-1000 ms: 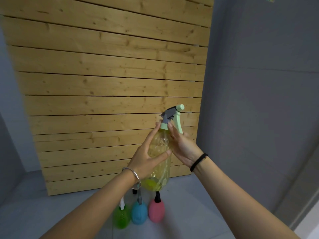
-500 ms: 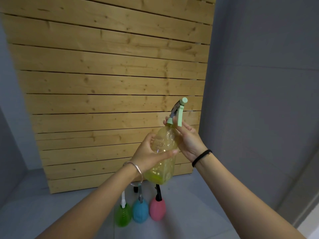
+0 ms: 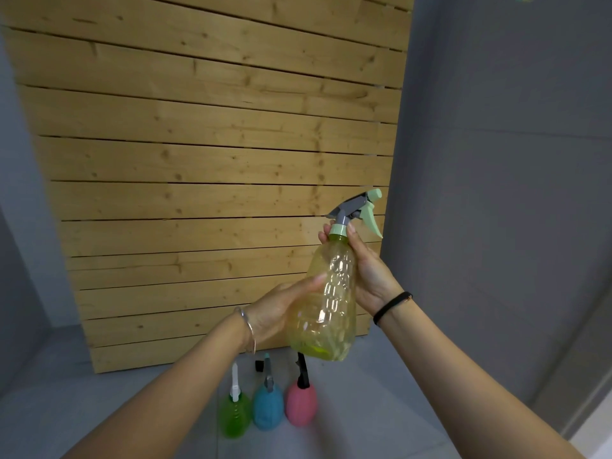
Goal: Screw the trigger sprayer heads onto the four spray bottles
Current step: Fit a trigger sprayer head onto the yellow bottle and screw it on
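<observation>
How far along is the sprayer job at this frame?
Looks done: green bottle, blue bottle and pink bottle stand on the floor with heads on; tightness can't be judged. In hand: the left hand holds the yellow bottle while the right hand pinches its collar. Left: finishing this fourth head.

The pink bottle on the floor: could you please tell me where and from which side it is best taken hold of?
I would grip the pink bottle round its shoulder, just under the black sprayer head, coming from above and the picture's right. It stands upright, the blue bottle crowds its left, and its right side is free.
</observation>
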`<state>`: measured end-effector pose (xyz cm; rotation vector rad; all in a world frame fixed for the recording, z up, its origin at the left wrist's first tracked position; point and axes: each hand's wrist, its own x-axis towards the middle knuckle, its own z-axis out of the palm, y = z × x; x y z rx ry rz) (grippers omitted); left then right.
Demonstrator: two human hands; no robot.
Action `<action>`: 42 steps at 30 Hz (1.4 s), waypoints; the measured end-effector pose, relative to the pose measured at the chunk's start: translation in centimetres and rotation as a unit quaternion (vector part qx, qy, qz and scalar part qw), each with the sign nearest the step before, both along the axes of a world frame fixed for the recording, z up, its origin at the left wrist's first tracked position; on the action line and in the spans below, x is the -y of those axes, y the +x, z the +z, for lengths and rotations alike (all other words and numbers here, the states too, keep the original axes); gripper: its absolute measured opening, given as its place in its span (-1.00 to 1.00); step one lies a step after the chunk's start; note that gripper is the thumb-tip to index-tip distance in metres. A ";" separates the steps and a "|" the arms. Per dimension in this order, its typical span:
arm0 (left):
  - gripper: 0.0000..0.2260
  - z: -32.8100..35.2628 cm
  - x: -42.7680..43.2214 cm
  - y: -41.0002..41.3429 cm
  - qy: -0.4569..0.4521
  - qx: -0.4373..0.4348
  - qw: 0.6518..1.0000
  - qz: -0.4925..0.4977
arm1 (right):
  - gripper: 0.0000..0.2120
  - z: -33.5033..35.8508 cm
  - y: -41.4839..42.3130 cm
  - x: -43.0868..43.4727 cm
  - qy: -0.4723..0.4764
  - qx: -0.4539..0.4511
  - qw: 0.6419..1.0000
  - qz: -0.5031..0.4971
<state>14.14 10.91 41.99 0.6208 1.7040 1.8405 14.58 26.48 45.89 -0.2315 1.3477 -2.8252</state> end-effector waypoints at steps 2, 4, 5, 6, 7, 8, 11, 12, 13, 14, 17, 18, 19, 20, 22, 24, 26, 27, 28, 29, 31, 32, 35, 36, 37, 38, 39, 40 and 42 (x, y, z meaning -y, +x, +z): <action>-0.33 0.0 -0.4 -0.1 -0.037 -0.051 0.996 0.062 | -0.62 -0.1 -0.1 -0.1 -0.006 -0.005 1.000 -0.004; -0.40 0.0 -0.4 -0.2 -0.028 -0.033 0.998 0.042 | -0.67 -0.2 -0.2 -0.2 -0.009 -0.010 1.000 -0.004; -0.45 0.1 -0.3 -0.1 -0.017 -0.002 1.000 0.014 | -0.70 -0.3 -0.2 -0.2 -0.009 -0.010 1.000 -0.004; -0.48 0.2 -0.2 0.1 -0.006 0.019 1.000 0.001 | -0.73 -0.3 -0.2 -0.1 -0.002 -0.010 1.000 -0.002; -0.47 0.2 -0.3 0.3 -0.009 0.017 1.000 -0.002 | -0.75 -0.3 -0.2 0.0 0.009 -0.012 1.000 0.001; -0.44 0.1 -0.3 0.2 -0.019 -0.005 1.000 0.010 | -0.75 -0.3 -0.2 0.0 0.019 -0.014 1.000 0.002; -0.38 -0.1 -0.7 -0.2 -0.041 -0.073 0.994 0.072 | -0.64 0.0 -0.2 -0.1 0.017 -0.013 1.000 -0.006; -0.39 -0.1 -0.7 -0.3 -0.035 -0.071 0.995 0.065 | -0.59 0.1 -0.1 -0.1 0.015 -0.013 1.000 -0.008; -0.44 -0.1 -0.4 -0.4 -0.021 -0.042 0.998 0.035 | -0.57 0.1 -0.1 0.0 0.013 -0.012 1.000 -0.008; -0.49 0.0 -0.3 -0.3 -0.002 -0.007 1.000 0.008 | -0.55 0.1 -0.1 0.1 0.012 -0.013 1.000 -0.008; -0.38 0.0 -0.2 -0.1 0.003 -0.020 1.000 0.021 | -0.52 0.1 0.0 0.1 0.026 -0.011 1.000 -0.011; -0.33 -0.1 -0.5 -0.3 -0.017 -0.051 0.997 0.058 | -0.52 0.1 0.0 0.0 0.032 -0.011 0.999 -0.014; -0.31 -0.2 -0.7 -0.3 -0.024 -0.071 0.994 0.085 | -0.52 0.0 -0.1 -0.1 0.036 -0.010 0.999 -0.017; -0.31 -0.2 -0.7 -0.3 -0.024 -0.076 0.993 0.086 | -0.53 0.0 -0.1 -0.2 0.038 -0.010 0.999 -0.017; -0.41 -0.6 -0.8 -0.5 -0.011 -0.017 0.999 0.025 | -0.55 -0.2 -0.1 -0.3 0.033 -0.005 0.999 -0.010; -0.49 -0.5 -0.4 0.0 0.011 0.036 0.999 -0.024 | -0.60 -0.4 -0.2 -0.3 0.038 -0.001 0.999 0.000; -0.38 -0.5 -0.3 -0.2 -0.010 -0.001 1.000 -0.004 | -0.62 -0.5 -0.3 -0.3 0.037 0.003 0.999 0.001; -0.28 -0.5 -0.4 -0.3 -0.033 -0.026 0.999 0.023 | -0.59 -0.5 -0.3 -0.3 0.031 0.004 1.000 0.000; -0.21 -0.4 -0.5 -0.4 -0.045 -0.037 0.998 0.038 | -0.58 -0.5 -0.3 -0.4 0.026 0.005 1.000 -0.001; -0.19 -0.4 -0.5 -0.4 -0.039 -0.031 0.998 0.028 | -0.59 -0.5 -0.3 -0.5 0.023 0.005 1.000 0.001; -0.24 -0.3 -0.4 -0.3 0.005 0.037 0.999 -0.020 | -0.68 -0.5 -0.2 -0.4 0.022 0.003 1.000 0.014; -0.27 -0.3 -0.4 -0.2 0.026 0.057 0.997 -0.035 | -0.72 -0.5 -0.1 -0.4 0.027 0.000 0.999 0.022; -0.38 -0.4 -0.5 0.0 0.023 0.027 0.999 -0.011 | -0.71 -0.5 0.0 -0.2 0.084 -0.019 0.996 0.020; -0.43 -0.4 -0.6 0.1 0.014 0.005 1.000 0.018 | -0.71 -0.5 0.0 -0.2 0.105 -0.026 0.994 0.007; -0.47 -0.3 -0.6 0.2 0.004 -0.019 0.999 0.044 | -0.73 -0.5 0.0 -0.1 0.118 -0.032 0.993 -0.006; -0.49 -0.3 -0.7 0.3 -0.007 -0.040 0.997 0.067 | -0.76 -0.4 0.0 0.0 0.125 -0.036 0.991 -0.018; -0.51 -0.4 -0.8 0.3 -0.014 -0.054 0.994 0.090 | -0.79 -0.5 0.0 0.1 0.127 -0.037 0.991 -0.028; -0.54 -0.4 -1.0 0.4 -0.018 -0.062 0.991 0.115 | -0.81 -0.5 0.0 0.2 0.126 -0.037 0.990 -0.040; -0.59 -0.2 -1.4 0.6 -0.020 -0.070 0.984 0.165 | -0.82 -0.4 0.0 0.4 0.133 -0.037 0.988 -0.066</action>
